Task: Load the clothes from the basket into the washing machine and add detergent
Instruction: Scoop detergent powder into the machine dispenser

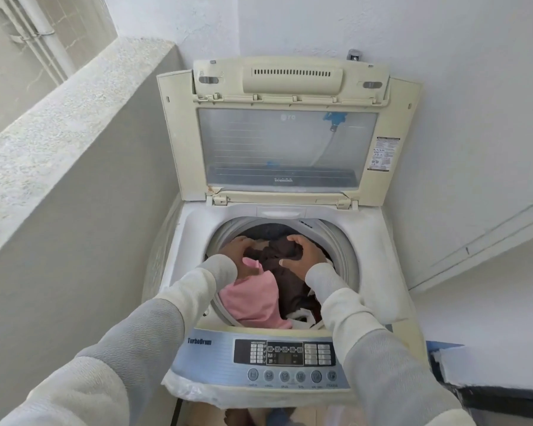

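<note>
A top-loading washing machine (373, 241) stands below me with its lid (286, 142) raised upright. Its drum holds a pile of clothes: a dark brown garment (285, 272), a pink garment (253, 299) at the front left and some white fabric (302, 318) at the front. Both my hands are down in the drum. My left hand (236, 252) curls around the left side of the brown garment. My right hand (305, 253) grips the same garment from the right. The basket and the detergent are not in view.
The control panel (285, 355) with buttons runs along the machine's near edge. A rough grey parapet wall (74, 127) rises close on the left. White walls stand behind and to the right. A blue-edged ledge (490, 367) sits at the lower right.
</note>
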